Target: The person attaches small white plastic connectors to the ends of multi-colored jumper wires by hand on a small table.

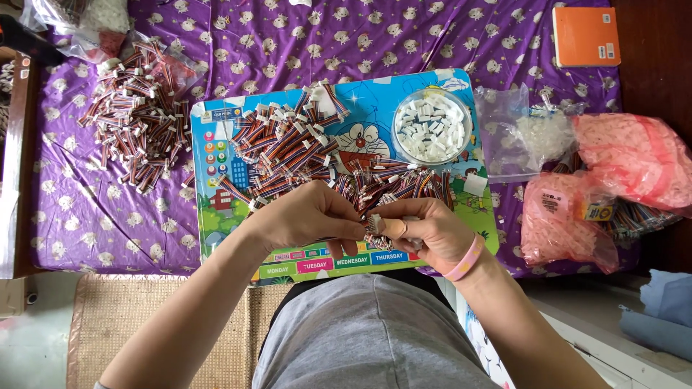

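Note:
My left hand (306, 216) and my right hand (422, 230) meet over the near edge of a colourful cartoon board (216, 209). Together they pinch a short striped ribbon cable with a white connector (375, 223) between the fingertips. A pink band sits on my right wrist. Just beyond my hands lies a heap of several striped cables with white plugs (303, 151). A round clear bowl of small white connector housings (432, 126) stands on the board at the upper right.
A second pile of cables (137, 119) lies on the purple patterned cloth (94, 209) at left. Clear and pink plastic bags of parts (620, 158) crowd the right. An orange book (585, 36) rests at the far right. A woven mat (122, 324) lies below.

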